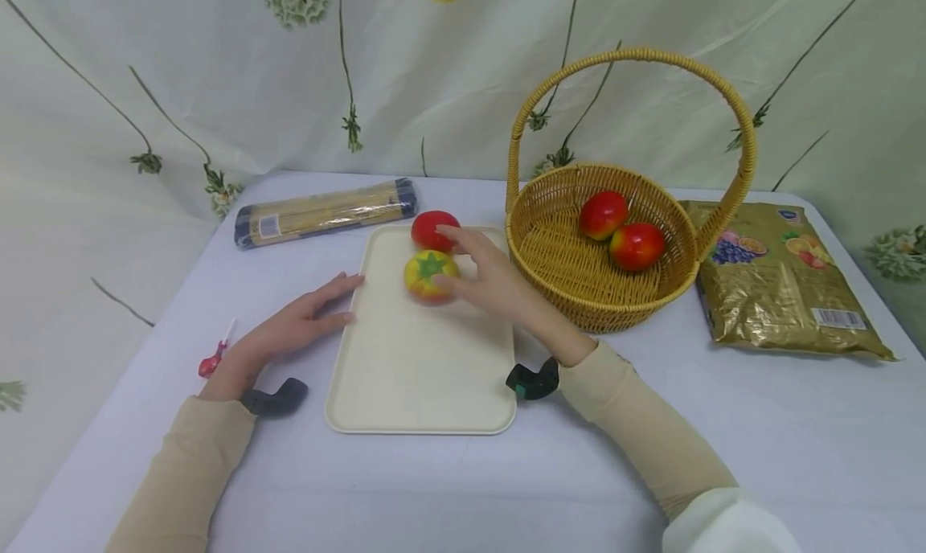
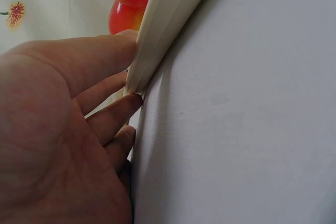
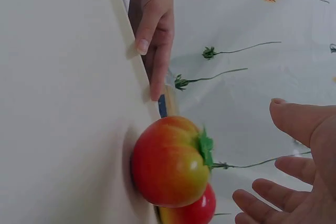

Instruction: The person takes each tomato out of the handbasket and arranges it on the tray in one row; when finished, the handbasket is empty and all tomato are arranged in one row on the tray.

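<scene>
My right hand reaches in over the tray from its right side, released, the thumb held away from loosely spread fingers. The tomato, yellow and red with a green star-shaped calyx, sits on the upper part of the tray, just left of that hand. From my head it appears overlapped by my thumb tip, yet the right wrist view shows a gap between my fingers and its skin. Right behind it, toward the tray's far edge, is a glossy red fruit, its right side partly covered by my fingers in the head view; I cannot tell from there whether I touch it.

My left hand is at the tray's left rim, the fingers fairly straight, thumb and fingertips touching the edge. Both fruits lie across that rim, to the right of this hand and somewhat farther out.

Right of the tray, close beside it, stands a tall-handled wicker basket holding two red-and-yellow fruits, one resting against the other. A gold bag printed with fruit lies beyond the basket on the right. A long wrapped package rests behind the tray's left corner, and a red lollipop lies beside my left wrist.
</scene>
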Demonstrator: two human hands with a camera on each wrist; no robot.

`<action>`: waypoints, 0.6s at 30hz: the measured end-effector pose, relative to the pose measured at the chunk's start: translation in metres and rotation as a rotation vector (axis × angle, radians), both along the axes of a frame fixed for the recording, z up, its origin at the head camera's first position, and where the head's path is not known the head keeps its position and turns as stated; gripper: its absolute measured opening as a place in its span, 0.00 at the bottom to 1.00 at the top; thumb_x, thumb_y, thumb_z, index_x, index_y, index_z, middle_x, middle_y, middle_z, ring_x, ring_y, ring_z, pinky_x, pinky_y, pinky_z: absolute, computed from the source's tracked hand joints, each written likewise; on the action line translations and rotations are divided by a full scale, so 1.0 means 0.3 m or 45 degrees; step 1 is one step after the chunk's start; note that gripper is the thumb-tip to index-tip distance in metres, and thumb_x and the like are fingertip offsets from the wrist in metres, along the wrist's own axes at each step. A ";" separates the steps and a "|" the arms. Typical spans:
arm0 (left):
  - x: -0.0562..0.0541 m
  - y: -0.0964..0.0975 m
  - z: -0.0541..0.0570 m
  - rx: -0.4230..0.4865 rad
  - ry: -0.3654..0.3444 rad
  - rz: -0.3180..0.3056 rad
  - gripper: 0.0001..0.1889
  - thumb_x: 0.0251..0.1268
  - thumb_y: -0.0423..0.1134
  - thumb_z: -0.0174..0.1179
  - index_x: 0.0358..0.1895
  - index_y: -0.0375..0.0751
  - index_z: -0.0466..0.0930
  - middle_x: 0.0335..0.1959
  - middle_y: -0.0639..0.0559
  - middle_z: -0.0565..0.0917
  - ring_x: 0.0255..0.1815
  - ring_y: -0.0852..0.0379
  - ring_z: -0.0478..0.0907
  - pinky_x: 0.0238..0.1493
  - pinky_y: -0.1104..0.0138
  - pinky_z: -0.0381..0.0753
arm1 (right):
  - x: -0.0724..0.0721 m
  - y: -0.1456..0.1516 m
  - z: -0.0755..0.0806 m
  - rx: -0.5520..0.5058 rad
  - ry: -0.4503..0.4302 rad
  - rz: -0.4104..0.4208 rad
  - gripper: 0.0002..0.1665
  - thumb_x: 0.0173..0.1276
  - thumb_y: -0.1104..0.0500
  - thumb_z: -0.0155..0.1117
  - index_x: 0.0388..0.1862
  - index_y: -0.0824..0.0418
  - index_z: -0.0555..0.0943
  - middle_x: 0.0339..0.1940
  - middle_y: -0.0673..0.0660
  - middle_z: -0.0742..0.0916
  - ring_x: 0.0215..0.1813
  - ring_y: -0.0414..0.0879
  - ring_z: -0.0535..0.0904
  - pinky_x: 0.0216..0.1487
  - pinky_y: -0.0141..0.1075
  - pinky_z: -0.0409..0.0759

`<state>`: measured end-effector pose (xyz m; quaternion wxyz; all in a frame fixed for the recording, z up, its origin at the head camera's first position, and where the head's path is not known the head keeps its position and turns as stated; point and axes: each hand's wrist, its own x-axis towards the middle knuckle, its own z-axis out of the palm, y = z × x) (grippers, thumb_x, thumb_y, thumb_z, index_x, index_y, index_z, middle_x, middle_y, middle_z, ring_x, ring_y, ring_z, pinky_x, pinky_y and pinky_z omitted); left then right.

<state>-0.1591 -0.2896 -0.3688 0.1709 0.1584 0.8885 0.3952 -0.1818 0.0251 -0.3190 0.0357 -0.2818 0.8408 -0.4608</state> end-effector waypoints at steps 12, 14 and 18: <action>0.000 -0.005 -0.004 0.015 -0.002 -0.007 0.33 0.68 0.48 0.55 0.73 0.48 0.55 0.74 0.41 0.43 0.73 0.45 0.36 0.68 0.47 0.38 | 0.031 0.080 0.127 -0.061 0.116 -0.076 0.39 0.62 0.56 0.67 0.70 0.56 0.63 0.66 0.54 0.69 0.62 0.46 0.69 0.63 0.41 0.65; 0.000 -0.005 -0.005 0.016 0.002 -0.009 0.33 0.68 0.48 0.55 0.73 0.48 0.55 0.74 0.40 0.44 0.73 0.45 0.36 0.68 0.47 0.38 | 0.030 0.101 0.140 -0.059 0.140 -0.093 0.39 0.62 0.56 0.67 0.70 0.56 0.63 0.67 0.54 0.69 0.62 0.45 0.69 0.63 0.40 0.65; -0.001 -0.005 -0.006 0.003 0.006 -0.008 0.33 0.68 0.48 0.55 0.73 0.49 0.55 0.74 0.41 0.44 0.73 0.45 0.36 0.68 0.47 0.38 | 0.031 0.153 0.171 -0.080 0.165 -0.117 0.38 0.63 0.56 0.66 0.70 0.57 0.63 0.67 0.52 0.69 0.62 0.44 0.68 0.63 0.39 0.65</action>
